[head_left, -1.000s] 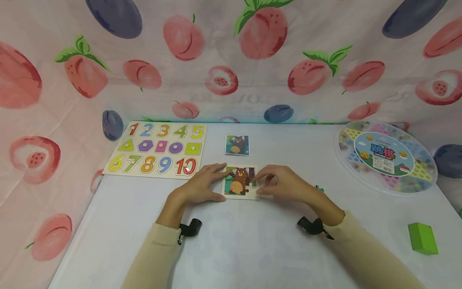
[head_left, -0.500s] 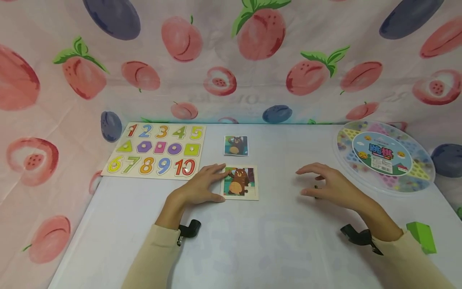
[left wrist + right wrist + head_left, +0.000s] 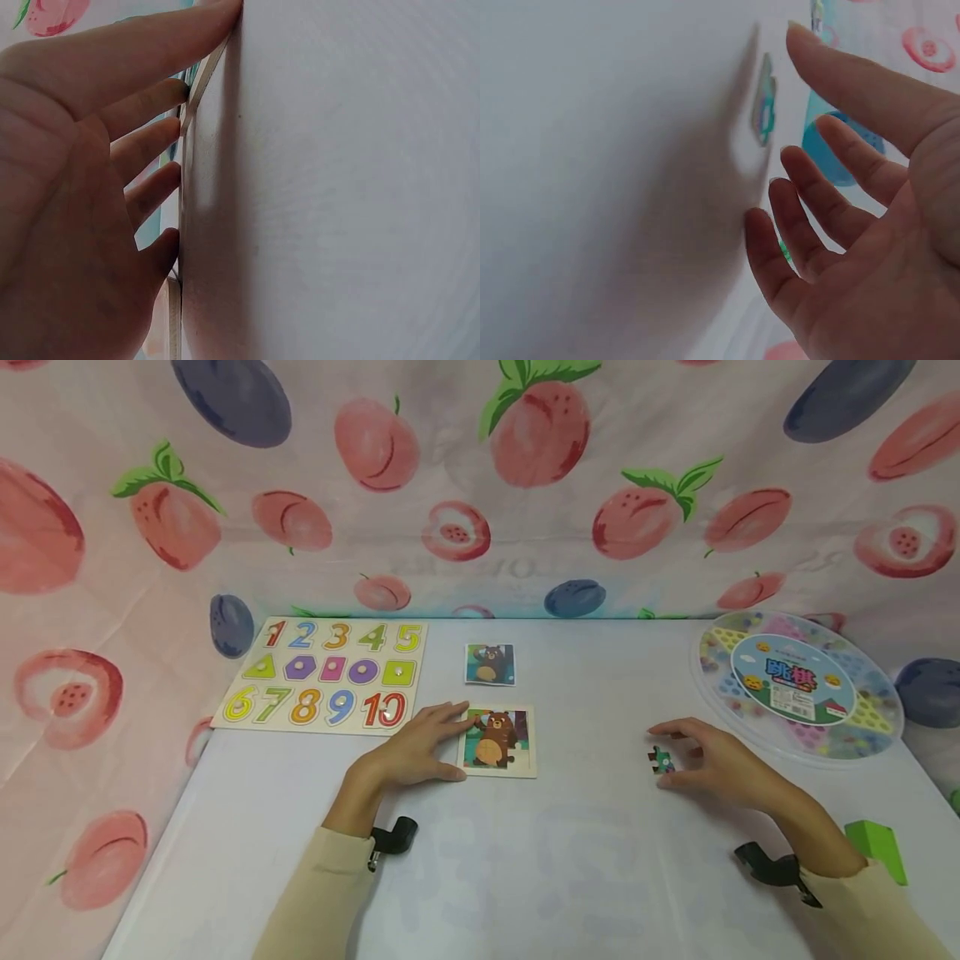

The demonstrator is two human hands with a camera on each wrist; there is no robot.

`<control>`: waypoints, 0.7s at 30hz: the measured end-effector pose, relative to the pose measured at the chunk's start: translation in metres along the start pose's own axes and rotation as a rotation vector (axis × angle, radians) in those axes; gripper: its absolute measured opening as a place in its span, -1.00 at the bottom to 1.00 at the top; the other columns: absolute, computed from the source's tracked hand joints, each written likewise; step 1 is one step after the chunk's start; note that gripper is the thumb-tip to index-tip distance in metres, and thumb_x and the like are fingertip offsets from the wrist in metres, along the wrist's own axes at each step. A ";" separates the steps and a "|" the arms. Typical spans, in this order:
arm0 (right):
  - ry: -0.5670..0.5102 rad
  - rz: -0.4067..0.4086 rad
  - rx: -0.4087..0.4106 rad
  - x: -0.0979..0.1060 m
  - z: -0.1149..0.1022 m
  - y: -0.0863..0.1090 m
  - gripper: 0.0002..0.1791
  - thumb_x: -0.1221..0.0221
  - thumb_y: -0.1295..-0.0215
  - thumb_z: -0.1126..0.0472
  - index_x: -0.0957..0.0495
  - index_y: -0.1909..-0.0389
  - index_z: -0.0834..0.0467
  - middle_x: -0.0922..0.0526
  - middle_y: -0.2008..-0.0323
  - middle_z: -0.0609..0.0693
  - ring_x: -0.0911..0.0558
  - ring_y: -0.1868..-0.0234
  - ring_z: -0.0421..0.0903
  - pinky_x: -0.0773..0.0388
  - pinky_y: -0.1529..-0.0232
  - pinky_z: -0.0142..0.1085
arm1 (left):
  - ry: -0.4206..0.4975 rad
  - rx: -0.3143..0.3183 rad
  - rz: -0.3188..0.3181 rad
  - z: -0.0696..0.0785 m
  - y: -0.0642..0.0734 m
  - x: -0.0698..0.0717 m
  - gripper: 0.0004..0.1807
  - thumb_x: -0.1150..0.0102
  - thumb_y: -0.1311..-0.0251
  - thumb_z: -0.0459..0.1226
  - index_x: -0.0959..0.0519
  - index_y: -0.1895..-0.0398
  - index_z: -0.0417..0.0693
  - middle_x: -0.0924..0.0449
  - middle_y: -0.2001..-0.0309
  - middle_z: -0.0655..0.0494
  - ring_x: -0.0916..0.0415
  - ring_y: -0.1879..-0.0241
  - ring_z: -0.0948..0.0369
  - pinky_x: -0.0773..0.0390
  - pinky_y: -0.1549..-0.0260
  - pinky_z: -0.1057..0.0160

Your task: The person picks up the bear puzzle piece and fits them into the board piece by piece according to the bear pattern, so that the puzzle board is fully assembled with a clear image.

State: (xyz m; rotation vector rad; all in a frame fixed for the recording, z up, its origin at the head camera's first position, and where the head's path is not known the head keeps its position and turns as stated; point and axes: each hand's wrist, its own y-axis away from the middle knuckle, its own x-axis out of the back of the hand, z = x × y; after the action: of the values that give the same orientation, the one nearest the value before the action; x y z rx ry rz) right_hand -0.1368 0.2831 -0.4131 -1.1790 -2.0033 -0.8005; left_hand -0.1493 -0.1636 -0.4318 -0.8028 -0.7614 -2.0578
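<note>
In the head view a square bear jigsaw puzzle (image 3: pixel 496 739) lies in a pale wooden frame, with bare board showing along its right and lower right. My left hand (image 3: pixel 416 743) rests at the frame's left side, thumb by the lower left corner, fingers over the upper left edge. Right of it, a loose green jigsaw piece (image 3: pixel 662 760) lies on the white table. My right hand (image 3: pixel 716 760) is spread just beside this piece, thumb and index finger on either side. The right wrist view shows the piece (image 3: pixel 765 105) lying apart from the fingertips.
A small bear picture card (image 3: pixel 491 664) lies behind the puzzle. A number and shape peg board (image 3: pixel 300 685) sits at back left. At back right is a round clear Chinese checkers box (image 3: pixel 795 681). A green block (image 3: pixel 876 852) stands near the right sleeve.
My right hand has left the puzzle's right edge and moved right to the loose green piece, its fingers spreading apart. The left hand has stayed at the frame.
</note>
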 end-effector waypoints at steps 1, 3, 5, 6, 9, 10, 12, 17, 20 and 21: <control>-0.001 0.001 -0.002 -0.001 0.002 0.000 -0.28 -0.47 -0.15 -0.02 -0.47 -0.31 0.11 -0.54 -0.31 0.13 -0.50 -0.31 0.14 -0.59 -0.23 -0.25 | -0.002 -0.001 0.000 0.000 0.000 0.000 -0.09 -0.47 -0.13 -0.07 -0.28 -0.56 0.08 0.02 -0.67 0.16 0.16 -0.68 -0.02 -0.03 -0.61 -0.19; 0.000 0.005 -0.002 -0.003 0.006 -0.002 -0.29 -0.47 -0.16 0.01 -0.47 -0.30 0.12 -0.55 -0.31 0.14 -0.50 -0.30 0.13 -0.52 -0.18 -0.46 | -0.006 0.000 0.000 0.001 0.000 0.000 -0.09 -0.47 -0.13 -0.07 -0.28 -0.56 0.08 0.01 -0.67 0.16 0.16 -0.68 -0.02 -0.03 -0.61 -0.19; -0.010 0.009 -0.005 -0.004 0.009 -0.003 -0.30 -0.47 -0.16 0.03 -0.48 -0.30 0.12 -0.55 -0.30 0.15 -0.50 -0.28 0.12 -0.43 -0.10 -0.63 | -0.005 0.002 -0.001 0.000 0.000 0.000 -0.09 -0.47 -0.13 -0.07 -0.28 -0.56 0.09 0.02 -0.67 0.16 0.16 -0.68 -0.02 -0.03 -0.61 -0.19; -0.016 0.011 -0.005 -0.004 0.009 -0.004 -0.31 -0.47 -0.17 0.04 -0.48 -0.30 0.13 -0.55 -0.29 0.15 -0.50 -0.27 0.12 -0.42 -0.09 -0.64 | -0.001 0.007 -0.005 0.000 -0.001 0.000 -0.09 -0.47 -0.13 -0.07 -0.28 -0.56 0.10 0.02 -0.67 0.18 0.17 -0.68 -0.01 -0.02 -0.62 -0.18; -0.018 0.021 -0.007 -0.005 0.012 -0.006 -0.33 -0.47 -0.16 0.06 -0.50 -0.28 0.12 -0.57 -0.27 0.15 -0.50 -0.24 0.10 -0.43 -0.06 -0.63 | -0.001 0.005 -0.005 0.001 -0.001 0.000 -0.10 -0.47 -0.14 -0.07 -0.28 -0.56 0.10 0.02 -0.67 0.17 0.16 -0.68 -0.01 -0.03 -0.62 -0.19; -0.017 0.025 -0.006 -0.005 0.012 -0.006 -0.34 -0.48 -0.16 0.07 -0.50 -0.27 0.12 -0.57 -0.27 0.15 -0.50 -0.23 0.09 -0.43 -0.06 -0.62 | 0.000 0.009 -0.008 0.000 -0.001 -0.001 -0.10 -0.46 -0.14 -0.06 -0.28 -0.56 0.11 0.02 -0.67 0.18 0.17 -0.68 0.00 -0.03 -0.62 -0.18; -0.017 0.031 -0.012 -0.005 0.013 -0.006 -0.35 -0.48 -0.15 0.08 -0.52 -0.26 0.10 -0.60 -0.25 0.12 -0.51 -0.21 0.03 -0.44 -0.06 -0.63 | -0.003 0.008 -0.006 0.000 -0.001 -0.001 -0.10 -0.46 -0.14 -0.06 -0.28 -0.56 0.12 0.02 -0.67 0.18 0.16 -0.68 0.00 -0.04 -0.61 -0.19; -0.014 0.023 -0.035 -0.006 0.015 -0.007 -0.40 -0.46 -0.17 0.07 -0.55 -0.23 0.06 -0.68 -0.18 0.06 -0.51 -0.11 -0.33 -0.43 -0.04 -0.67 | 0.004 0.009 -0.001 0.000 -0.001 -0.001 -0.10 -0.46 -0.14 -0.07 -0.29 -0.55 0.12 0.01 -0.67 0.18 0.15 -0.68 -0.01 -0.05 -0.61 -0.19; -0.006 0.024 -0.032 -0.006 0.016 -0.007 -0.44 -0.46 -0.18 0.05 -0.57 -0.20 0.04 -0.71 -0.13 0.03 -0.49 -0.05 -0.47 -0.46 -0.03 -0.65 | 0.007 0.004 0.000 -0.001 0.000 0.000 -0.10 -0.47 -0.13 -0.07 -0.29 -0.55 0.10 0.01 -0.67 0.16 0.14 -0.67 -0.02 -0.05 -0.61 -0.20; -0.003 0.027 -0.029 -0.007 0.017 -0.007 -0.45 -0.46 -0.17 0.05 -0.58 -0.19 0.04 -0.71 -0.12 0.02 -0.49 -0.03 -0.48 -0.47 -0.02 -0.64 | 0.006 0.000 0.001 -0.001 0.000 0.000 -0.10 -0.47 -0.13 -0.08 -0.29 -0.55 0.09 0.01 -0.67 0.15 0.14 -0.67 -0.03 -0.05 -0.61 -0.20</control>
State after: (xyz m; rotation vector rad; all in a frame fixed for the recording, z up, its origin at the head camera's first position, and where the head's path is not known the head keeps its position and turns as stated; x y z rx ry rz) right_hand -0.1445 0.2903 -0.4295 -1.2227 -1.9801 -0.8172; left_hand -0.1497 -0.1641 -0.4322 -0.7968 -0.7572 -2.0584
